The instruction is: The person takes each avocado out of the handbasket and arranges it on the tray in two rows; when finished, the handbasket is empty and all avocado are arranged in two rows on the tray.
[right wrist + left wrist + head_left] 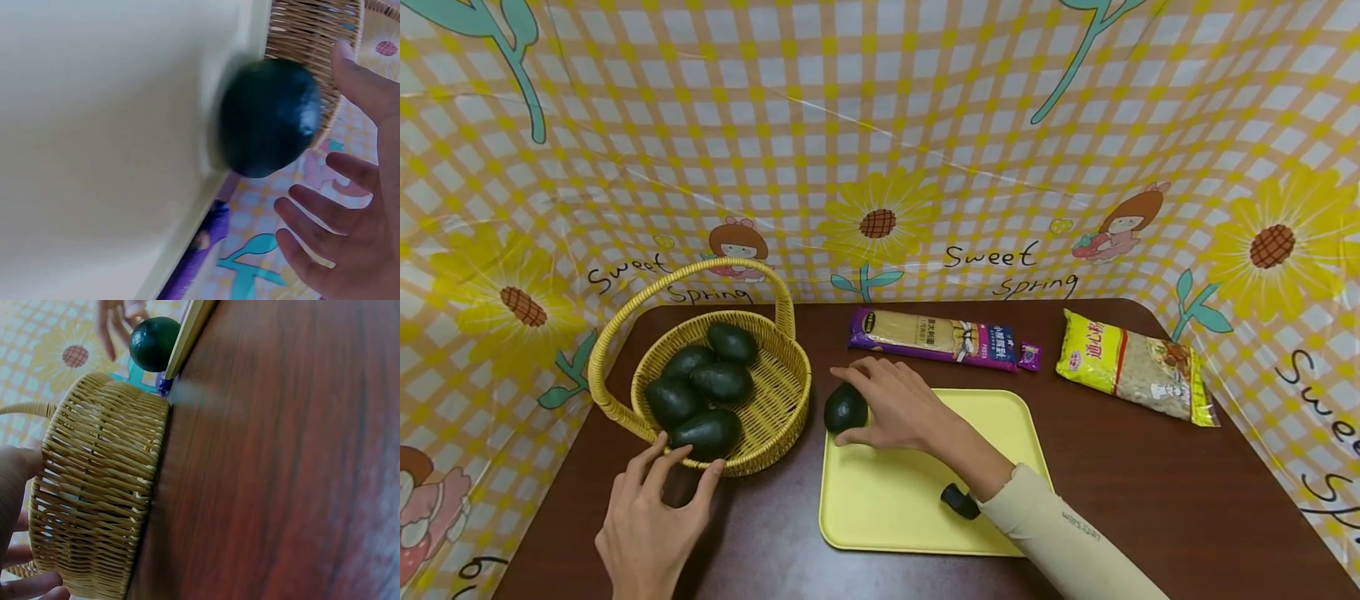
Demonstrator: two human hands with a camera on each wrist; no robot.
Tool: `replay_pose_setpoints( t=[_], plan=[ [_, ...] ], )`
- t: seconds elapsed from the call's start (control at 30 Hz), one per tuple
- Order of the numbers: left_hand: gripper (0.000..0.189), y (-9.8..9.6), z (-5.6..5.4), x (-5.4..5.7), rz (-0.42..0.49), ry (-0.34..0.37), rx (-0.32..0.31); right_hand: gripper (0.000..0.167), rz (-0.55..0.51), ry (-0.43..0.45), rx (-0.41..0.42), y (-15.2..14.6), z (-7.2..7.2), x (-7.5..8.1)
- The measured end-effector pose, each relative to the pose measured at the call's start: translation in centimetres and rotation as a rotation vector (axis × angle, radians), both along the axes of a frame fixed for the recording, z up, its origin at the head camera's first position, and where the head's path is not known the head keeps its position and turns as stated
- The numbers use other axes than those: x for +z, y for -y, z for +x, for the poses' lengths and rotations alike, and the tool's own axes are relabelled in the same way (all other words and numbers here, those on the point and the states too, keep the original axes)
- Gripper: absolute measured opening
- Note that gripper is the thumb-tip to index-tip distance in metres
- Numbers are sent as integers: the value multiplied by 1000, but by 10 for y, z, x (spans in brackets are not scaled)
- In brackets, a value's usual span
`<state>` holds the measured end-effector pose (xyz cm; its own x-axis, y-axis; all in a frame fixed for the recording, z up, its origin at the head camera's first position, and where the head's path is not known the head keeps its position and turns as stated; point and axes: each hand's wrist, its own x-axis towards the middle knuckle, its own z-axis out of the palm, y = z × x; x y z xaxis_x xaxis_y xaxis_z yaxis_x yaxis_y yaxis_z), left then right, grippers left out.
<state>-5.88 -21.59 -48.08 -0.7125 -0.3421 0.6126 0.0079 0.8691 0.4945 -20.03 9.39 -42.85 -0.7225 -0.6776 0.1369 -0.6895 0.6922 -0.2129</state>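
Note:
A dark green avocado [846,409] sits at the far left corner of the yellow tray [887,517]. My right hand [895,404] is spread around its right side. In the right wrist view, a gap shows between the fingers [340,219] and the avocado [269,119]. To the left stands a yellow wicker basket [775,417] with a raised handle, holding several avocados [722,382] mostly on its left side. My left hand [655,508] rests its fingertips and thumb on the basket's near rim, fingers loosely bent; the wicker wall [100,487] fills much of the left wrist view.
Behind the tray lies a purple pasta packet [936,337]. A yellow bag of pasta [1135,367] lies at the right. A small black cylindrical object [959,501] shows beneath the right forearm. A patterned cloth [880,125] rises behind the brown table [1120,467].

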Motion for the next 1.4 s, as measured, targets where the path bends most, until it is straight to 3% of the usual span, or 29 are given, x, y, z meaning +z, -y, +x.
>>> replay_pose_setpoints(
  t=[0.13,0.3,0.57,0.97,1.4],
  plan=[
    [45,1,0,-1,-20,-20,-2,91,-5,-46,36,13,-2,13],
    [47,2,1,-3,-49,-52,6,77,-15,-94,144,38,-4,26],
    [46,3,2,-1,-38,-43,24,55,63,-113,312,85,-7,33],
    [46,6,2,-3,-36,-41,22,57,151,118,451,133,-17,29],
    [46,6,1,-4,-36,-38,18,68,225,143,512,156,-23,17]
  ],
)
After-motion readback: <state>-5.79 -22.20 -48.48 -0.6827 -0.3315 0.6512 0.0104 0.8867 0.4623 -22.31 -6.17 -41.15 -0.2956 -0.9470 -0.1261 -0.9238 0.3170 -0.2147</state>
